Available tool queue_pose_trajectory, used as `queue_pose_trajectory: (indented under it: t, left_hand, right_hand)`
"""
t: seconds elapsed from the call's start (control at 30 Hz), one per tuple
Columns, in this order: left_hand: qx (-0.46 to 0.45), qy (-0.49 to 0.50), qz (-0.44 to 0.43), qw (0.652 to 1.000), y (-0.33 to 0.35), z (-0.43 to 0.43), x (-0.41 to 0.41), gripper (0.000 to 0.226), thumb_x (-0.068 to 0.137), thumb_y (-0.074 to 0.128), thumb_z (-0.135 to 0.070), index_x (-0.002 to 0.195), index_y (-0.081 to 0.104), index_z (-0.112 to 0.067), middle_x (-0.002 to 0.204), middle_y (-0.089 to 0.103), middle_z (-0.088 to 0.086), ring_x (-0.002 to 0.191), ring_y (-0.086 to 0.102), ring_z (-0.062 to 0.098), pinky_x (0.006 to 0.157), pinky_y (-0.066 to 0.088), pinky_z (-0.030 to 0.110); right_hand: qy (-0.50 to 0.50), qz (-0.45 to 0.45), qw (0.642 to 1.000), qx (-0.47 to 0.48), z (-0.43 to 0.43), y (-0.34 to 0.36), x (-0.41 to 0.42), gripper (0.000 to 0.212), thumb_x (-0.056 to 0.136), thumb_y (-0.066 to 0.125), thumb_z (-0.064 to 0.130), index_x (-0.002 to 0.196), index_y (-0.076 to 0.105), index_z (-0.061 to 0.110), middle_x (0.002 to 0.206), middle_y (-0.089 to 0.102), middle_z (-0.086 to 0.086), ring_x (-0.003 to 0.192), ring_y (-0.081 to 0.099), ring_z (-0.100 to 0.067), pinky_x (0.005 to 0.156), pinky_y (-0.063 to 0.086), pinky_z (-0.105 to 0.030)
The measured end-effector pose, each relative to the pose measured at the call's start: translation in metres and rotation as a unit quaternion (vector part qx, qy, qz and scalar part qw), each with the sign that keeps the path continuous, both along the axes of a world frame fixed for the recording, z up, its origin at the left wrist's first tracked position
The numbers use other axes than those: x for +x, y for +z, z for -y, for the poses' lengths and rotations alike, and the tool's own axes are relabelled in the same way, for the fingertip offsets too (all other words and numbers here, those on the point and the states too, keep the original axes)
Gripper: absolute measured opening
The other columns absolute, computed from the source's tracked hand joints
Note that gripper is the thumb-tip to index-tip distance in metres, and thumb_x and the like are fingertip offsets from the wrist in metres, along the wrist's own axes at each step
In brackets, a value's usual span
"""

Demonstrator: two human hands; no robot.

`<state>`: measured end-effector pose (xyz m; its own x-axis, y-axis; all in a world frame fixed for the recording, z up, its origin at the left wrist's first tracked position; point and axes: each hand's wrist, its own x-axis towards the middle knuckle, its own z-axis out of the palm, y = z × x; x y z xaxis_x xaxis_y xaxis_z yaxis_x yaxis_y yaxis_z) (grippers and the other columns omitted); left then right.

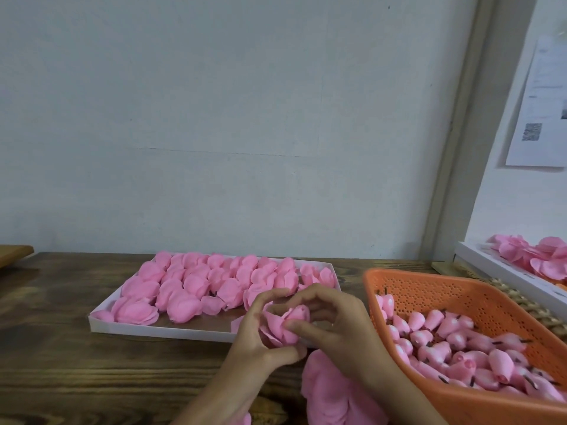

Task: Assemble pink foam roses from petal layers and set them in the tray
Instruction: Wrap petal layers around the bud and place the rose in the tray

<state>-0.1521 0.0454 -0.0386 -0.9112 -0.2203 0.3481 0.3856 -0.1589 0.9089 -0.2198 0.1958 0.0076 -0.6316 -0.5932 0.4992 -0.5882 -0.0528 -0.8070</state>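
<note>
Pink foam rose (283, 328) sits half-wrapped between your left hand (257, 342) and right hand (343, 329), fingers (306, 326) pinching its petals just before the tray (159, 331) on the bench (92, 363). Squeeze unevenly and the outer layer likely slips or creases.

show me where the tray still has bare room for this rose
The tray has bare floor at its near edge, between the packed roses and the left hand. The table left of the tray is bare too. The orange basket is crowded with buds.
</note>
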Motion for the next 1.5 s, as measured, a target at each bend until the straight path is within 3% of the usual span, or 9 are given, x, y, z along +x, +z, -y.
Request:
queue_pose_trajectory:
  t: [0.3, 0.4, 0.57, 0.8, 0.97, 1.1, 1.2, 1.37, 1.5]
  left_hand:
    - [0.041, 0.001, -0.013, 0.999, 0.005, 0.006, 0.001, 0.022, 0.076, 0.085, -0.011, 0.091, 0.070, -0.007, 0.107, 0.075, 0.020, 0.098, 0.072, 0.029, 0.078, 0.058, 0.035]
    - [0.031, 0.047, 0.009, 0.998, 0.003, 0.008, -0.002, 0.037, 0.077, 0.087, -0.025, 0.107, 0.077, -0.007, 0.108, 0.075, 0.022, 0.095, 0.074, 0.033, 0.077, 0.060, 0.036]
    - [0.030, 0.078, 0.027, 0.996, -0.003, 0.013, -0.005, 0.048, 0.068, 0.095, -0.039, 0.099, 0.078, -0.007, 0.105, 0.076, 0.022, 0.099, 0.075, 0.035, 0.087, 0.061, 0.043]
    - [0.114, 0.073, 0.049, 0.990, -0.002, 0.015, -0.006, 0.036, 0.074, 0.090, -0.013, 0.107, 0.075, -0.004, 0.109, 0.075, 0.026, 0.102, 0.074, 0.040, 0.077, 0.063, 0.038]
    - [0.143, 0.061, 0.050, 0.987, 0.001, 0.014, -0.005, 0.057, 0.069, 0.092, -0.016, 0.119, 0.067, -0.005, 0.113, 0.074, 0.024, 0.103, 0.074, 0.043, 0.073, 0.064, 0.044]
    - [0.067, 0.075, 0.071, 0.992, -0.004, 0.015, -0.004, 0.053, 0.073, 0.090, -0.041, 0.117, 0.076, -0.015, 0.116, 0.075, 0.016, 0.106, 0.073, 0.031, 0.089, 0.061, 0.048]
    - [0.076, 0.107, 0.075, 0.988, -0.008, 0.016, -0.007, 0.033, 0.078, 0.085, -0.031, 0.103, 0.081, -0.010, 0.108, 0.077, 0.019, 0.110, 0.072, 0.036, 0.100, 0.054, 0.056]
    - [0.055, 0.145, 0.064, 0.986, -0.008, 0.017, -0.006, 0.030, 0.073, 0.084, -0.032, 0.100, 0.083, -0.019, 0.102, 0.080, 0.013, 0.102, 0.076, 0.027, 0.088, 0.061, 0.041]
    - [0.012, 0.168, 0.044, 0.985, -0.003, 0.016, -0.001, 0.035, 0.070, 0.088, -0.043, 0.099, 0.083, -0.023, 0.098, 0.080, 0.005, 0.093, 0.076, 0.018, 0.071, 0.059, 0.024]
  right_hand:
    - [-0.051, 0.051, 0.995, -0.067, -0.001, -0.002, -0.008, 0.033, 0.081, 0.082, -0.006, 0.101, 0.074, 0.020, 0.095, 0.077, -0.001, 0.085, 0.076, -0.020, 0.076, 0.062, -0.036]
    - [-0.066, 0.067, 0.993, -0.073, -0.002, -0.002, -0.010, 0.032, 0.082, 0.082, -0.004, 0.104, 0.074, 0.019, 0.097, 0.077, -0.004, 0.089, 0.076, -0.024, 0.083, 0.062, -0.047]
    - [-0.053, 0.091, 0.991, -0.085, 0.000, -0.002, -0.008, 0.029, 0.085, 0.081, 0.001, 0.107, 0.074, 0.018, 0.103, 0.076, -0.001, 0.088, 0.076, -0.017, 0.074, 0.062, -0.030]
    - [-0.039, 0.095, 0.994, -0.037, 0.005, -0.010, -0.005, 0.027, 0.084, 0.083, 0.011, 0.099, 0.076, 0.033, 0.097, 0.079, 0.001, 0.088, 0.077, -0.017, 0.073, 0.059, -0.027]
    - [-0.048, 0.068, 0.996, -0.023, 0.004, -0.012, -0.007, 0.038, 0.081, 0.083, 0.005, 0.106, 0.073, 0.032, 0.100, 0.079, 0.004, 0.094, 0.076, -0.013, 0.075, 0.059, -0.025]
    - [-0.053, 0.041, 0.998, -0.011, 0.003, -0.012, -0.006, 0.039, 0.082, 0.080, 0.005, 0.107, 0.070, 0.033, 0.099, 0.078, 0.007, 0.093, 0.075, -0.008, 0.071, 0.057, -0.020]
    - [-0.056, 0.032, 0.998, -0.009, 0.004, -0.012, -0.006, 0.034, 0.083, 0.076, 0.009, 0.104, 0.068, 0.035, 0.100, 0.077, 0.009, 0.095, 0.073, -0.008, 0.074, 0.058, -0.024]
    - [-0.037, 0.041, 0.998, 0.002, 0.006, -0.016, -0.009, 0.032, 0.082, 0.073, 0.011, 0.104, 0.064, 0.032, 0.101, 0.076, 0.008, 0.096, 0.072, -0.009, 0.076, 0.057, -0.024]
    - [-0.033, 0.042, 0.998, 0.014, 0.007, -0.018, -0.007, 0.034, 0.080, 0.074, 0.017, 0.105, 0.062, 0.037, 0.104, 0.075, 0.008, 0.101, 0.072, -0.012, 0.085, 0.061, -0.044]
